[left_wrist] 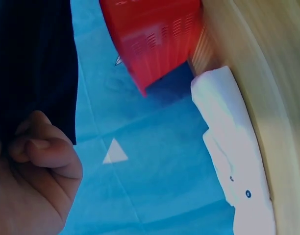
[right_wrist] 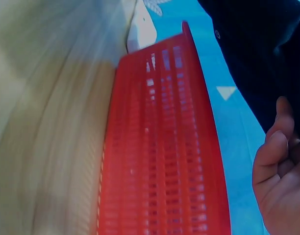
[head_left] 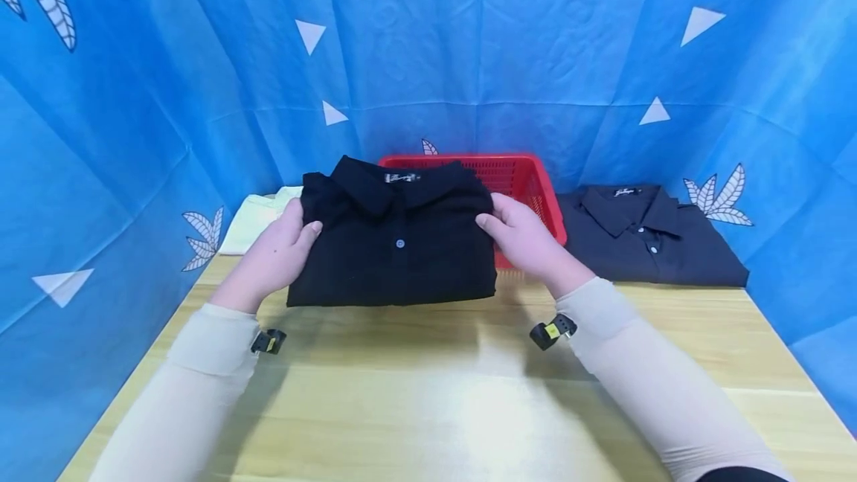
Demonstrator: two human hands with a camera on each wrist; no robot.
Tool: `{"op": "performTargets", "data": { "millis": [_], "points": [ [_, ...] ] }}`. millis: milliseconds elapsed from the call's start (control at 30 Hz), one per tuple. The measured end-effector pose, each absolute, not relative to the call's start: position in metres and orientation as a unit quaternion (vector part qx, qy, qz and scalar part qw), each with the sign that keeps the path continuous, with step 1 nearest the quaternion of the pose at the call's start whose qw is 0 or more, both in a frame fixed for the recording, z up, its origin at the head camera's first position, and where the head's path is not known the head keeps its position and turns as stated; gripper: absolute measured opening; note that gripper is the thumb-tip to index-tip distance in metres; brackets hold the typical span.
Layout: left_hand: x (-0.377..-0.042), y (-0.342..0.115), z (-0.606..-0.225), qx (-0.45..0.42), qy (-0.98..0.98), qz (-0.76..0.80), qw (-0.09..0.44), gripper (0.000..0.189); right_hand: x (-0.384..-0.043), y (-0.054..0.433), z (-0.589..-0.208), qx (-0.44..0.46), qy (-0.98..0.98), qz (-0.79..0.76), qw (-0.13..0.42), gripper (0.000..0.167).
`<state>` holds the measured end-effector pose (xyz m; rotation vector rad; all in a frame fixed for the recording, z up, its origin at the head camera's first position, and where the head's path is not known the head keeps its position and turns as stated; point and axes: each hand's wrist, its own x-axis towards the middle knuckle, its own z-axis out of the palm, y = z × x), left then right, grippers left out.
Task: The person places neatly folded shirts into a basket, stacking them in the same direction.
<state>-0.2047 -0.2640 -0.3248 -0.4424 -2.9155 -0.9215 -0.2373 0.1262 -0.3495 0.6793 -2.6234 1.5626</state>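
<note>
A folded black collared shirt (head_left: 402, 266) is held up over the table, its collar at the far side and one pale button showing. My left hand (head_left: 280, 250) grips its left side, thumb on top. On the opposite side my right hand (head_left: 525, 235) pinches the edge the same way. Both wrist views show curled fingers at the dark cloth, the left hand (left_wrist: 39, 171) and the right hand (right_wrist: 282, 171). Behind the shirt, and partly hidden by it, stands a red plastic basket (head_left: 550, 207); its slotted side wall (right_wrist: 160, 137) fills much of the right wrist view.
A folded dark collared shirt (head_left: 696, 251) lies right of the basket. At the back left lies a folded white garment (head_left: 251, 225), with dark buttons in the left wrist view. The wooden table (head_left: 402, 407) is bordered by a blue patterned curtain (head_left: 509, 43).
</note>
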Motion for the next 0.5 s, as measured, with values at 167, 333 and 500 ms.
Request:
{"op": "performTargets", "data": {
  "millis": [167, 333, 500],
  "points": [
    [-0.221, -0.249, -0.325, -0.148, -0.95, -0.275, 0.021, 0.046, -0.243, 0.141, -0.35, 0.198, -0.851, 0.485, 0.025, 0.015],
    [-0.237, -0.23, -0.326, -0.142, -0.961, -0.234, 0.025, 0.034, -0.248, 0.155, -0.354, 0.16, -0.866, 0.472, 0.032, 0.017],
    [-0.255, -0.214, -0.328, -0.135, -0.969, -0.208, 0.025, 0.031, -0.257, 0.165, -0.357, 0.13, -0.877, 0.461, 0.035, 0.02]
  ]
}}
